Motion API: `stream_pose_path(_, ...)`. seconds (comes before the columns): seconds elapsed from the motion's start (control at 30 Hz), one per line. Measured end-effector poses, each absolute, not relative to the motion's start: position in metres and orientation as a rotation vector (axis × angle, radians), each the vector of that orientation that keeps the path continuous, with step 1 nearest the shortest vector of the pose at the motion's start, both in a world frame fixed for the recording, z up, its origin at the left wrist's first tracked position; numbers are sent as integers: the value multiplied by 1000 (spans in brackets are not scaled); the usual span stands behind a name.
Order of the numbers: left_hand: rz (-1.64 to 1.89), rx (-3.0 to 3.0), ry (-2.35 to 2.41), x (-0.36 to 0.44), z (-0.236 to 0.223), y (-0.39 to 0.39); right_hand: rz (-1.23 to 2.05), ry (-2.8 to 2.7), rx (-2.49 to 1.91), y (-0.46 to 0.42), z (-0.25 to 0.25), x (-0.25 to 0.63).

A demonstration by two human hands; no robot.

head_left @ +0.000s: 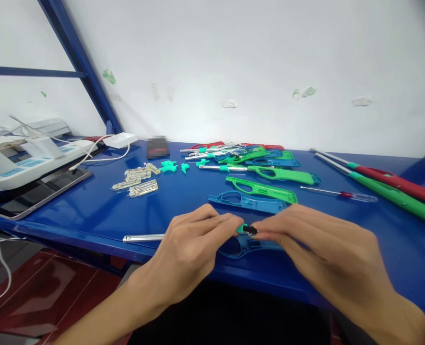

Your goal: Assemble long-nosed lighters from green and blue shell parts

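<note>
My left hand (198,239) is closed, its thumb and forefinger pinching a small turquoise trigger (240,229). Right beside it, my right hand (324,244) pinches a small black part (250,230) that meets the turquoise piece. Beneath both hands lies a blue lighter handle half (236,247), partly covered by the fingers. A silver metal tube (142,238) sticks out to the left from behind my left hand; its other end is hidden. Just beyond the hands lie another blue handle half (246,200) and a green handle half (266,189).
Several clear lighter fuel tanks (143,188) and loose turquoise triggers (168,166) lie at left. A pile of handle halves and tubes (248,152) sits at the back. At right are a screwdriver (342,194) and long lighters (395,191). A phone (43,191) and power strip (32,163) are far left.
</note>
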State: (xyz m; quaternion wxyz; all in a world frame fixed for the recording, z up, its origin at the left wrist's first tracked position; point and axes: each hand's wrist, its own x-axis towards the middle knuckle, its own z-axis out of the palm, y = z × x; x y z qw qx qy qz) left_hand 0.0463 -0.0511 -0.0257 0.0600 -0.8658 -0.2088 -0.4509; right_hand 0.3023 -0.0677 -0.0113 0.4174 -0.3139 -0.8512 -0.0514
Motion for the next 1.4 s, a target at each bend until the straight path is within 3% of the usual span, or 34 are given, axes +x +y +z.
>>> stream_pose_path(0.5, -1390, -2645, -542, 46, -24, -50, -99, -2200, -721, -68, -9, 305)
stream_pose_path(1.13, -988, -2925, -672, 32, -6, -62, 68, -2255, -769, -68, -14, 313)
stream_pose_path(1.4, -994, -2964, -688, 31, -7, -60, 91, -2281, -782, -71, -14, 314)
